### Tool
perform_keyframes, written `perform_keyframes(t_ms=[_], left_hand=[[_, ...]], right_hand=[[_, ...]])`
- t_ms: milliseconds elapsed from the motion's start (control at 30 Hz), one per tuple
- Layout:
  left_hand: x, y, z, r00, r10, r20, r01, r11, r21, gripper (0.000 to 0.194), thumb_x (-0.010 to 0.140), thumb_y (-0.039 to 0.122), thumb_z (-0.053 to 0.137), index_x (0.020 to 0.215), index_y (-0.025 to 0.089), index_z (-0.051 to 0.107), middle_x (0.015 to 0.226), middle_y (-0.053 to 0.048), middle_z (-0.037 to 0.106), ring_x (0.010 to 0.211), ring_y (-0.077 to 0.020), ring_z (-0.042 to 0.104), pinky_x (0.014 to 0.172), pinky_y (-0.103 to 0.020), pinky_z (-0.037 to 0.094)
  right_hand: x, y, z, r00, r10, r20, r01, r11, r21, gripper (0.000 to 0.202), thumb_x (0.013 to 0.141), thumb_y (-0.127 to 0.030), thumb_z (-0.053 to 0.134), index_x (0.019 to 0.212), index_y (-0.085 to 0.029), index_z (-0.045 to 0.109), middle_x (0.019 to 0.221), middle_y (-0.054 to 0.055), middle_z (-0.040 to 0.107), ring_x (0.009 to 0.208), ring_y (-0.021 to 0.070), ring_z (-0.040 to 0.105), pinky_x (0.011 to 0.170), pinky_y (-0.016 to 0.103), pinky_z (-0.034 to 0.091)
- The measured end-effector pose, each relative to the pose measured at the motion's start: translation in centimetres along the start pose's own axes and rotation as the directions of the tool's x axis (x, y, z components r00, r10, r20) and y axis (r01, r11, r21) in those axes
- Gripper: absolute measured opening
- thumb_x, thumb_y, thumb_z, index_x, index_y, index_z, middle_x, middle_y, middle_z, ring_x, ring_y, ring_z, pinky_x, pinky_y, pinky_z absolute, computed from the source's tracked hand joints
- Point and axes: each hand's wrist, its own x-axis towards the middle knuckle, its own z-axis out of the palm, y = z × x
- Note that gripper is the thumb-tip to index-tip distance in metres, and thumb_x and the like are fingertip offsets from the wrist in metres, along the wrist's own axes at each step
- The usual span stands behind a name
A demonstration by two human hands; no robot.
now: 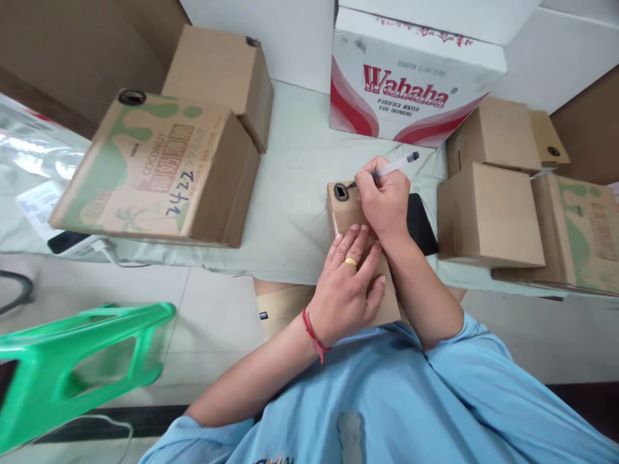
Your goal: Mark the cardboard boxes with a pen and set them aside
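Observation:
A small brown cardboard box (347, 216) rests partly on the cloth-covered table and reaches back to my body. My left hand (349, 277), with a gold ring and a red string bracelet, lies flat on its top, fingers stretched out. In my right hand (384, 200) is a pen (399, 165), its clear barrel sticking up to the right. The tip meets the box beside a dark scribbled oval ring (341, 192) near the far corner. Under my right wrist, a flat black object (422, 224) shows in part.
On the left stand a coconut carton (159, 167) marked 2422 and a plain box (213, 71). A Wahaha carton (411, 84) is at the back. Several boxes (491, 216) stack up at the right. A green plastic stool (91, 361) is on the floor, left.

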Motion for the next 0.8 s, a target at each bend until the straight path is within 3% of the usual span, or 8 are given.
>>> perform_keyframes(t_ms=[267, 533, 800], left_hand=[[0.1, 0.1, 0.1, 1.0, -0.006, -0.003, 0.006, 1.0, -0.008, 0.052, 0.104, 0.029, 0.056, 0.152, 0.01, 0.059, 0.17, -0.026, 0.049, 0.165, -0.0385, 0.04, 0.134, -0.061, 0.034], [0.1, 0.1, 0.0, 1.0, 0.012, -0.021, -0.012, 1.0, 0.013, 0.051, 0.104, 0.028, 0.056, 0.149, 0.006, 0.061, 0.168, -0.027, 0.051, 0.162, -0.04, 0.044, 0.133, -0.059, 0.038], [0.1, 0.1, -0.1, 1.0, 0.002, -0.006, -0.002, 1.0, -0.011, 0.052, 0.104, 0.029, 0.055, 0.151, 0.006, 0.06, 0.169, -0.027, 0.051, 0.163, -0.0394, 0.042, 0.134, -0.06, 0.037]], right_hand=[[0.3, 0.4, 0.1, 0.997, -0.05, 0.067, 0.049, 0.999, 0.004, 0.019, 0.095, -0.022, 0.059, 0.077, -0.024, 0.057, 0.058, -0.009, 0.054, 0.056, 0.0115, 0.055, 0.065, 0.028, 0.043], [-0.1, -0.2, 0.0, 0.999, -0.028, -0.015, 0.027, 0.997, -0.076, 0.024, 0.091, -0.018, 0.059, 0.07, -0.025, 0.049, 0.058, -0.009, 0.045, 0.054, 0.0099, 0.044, 0.06, 0.026, 0.039], [-0.4, -0.6, -0.3, 0.999, -0.033, -0.013, 0.032, 0.993, -0.11, 0.026, 0.089, -0.018, 0.059, 0.067, -0.025, 0.047, 0.058, -0.008, 0.043, 0.056, 0.0104, 0.041, 0.06, 0.027, 0.036]])
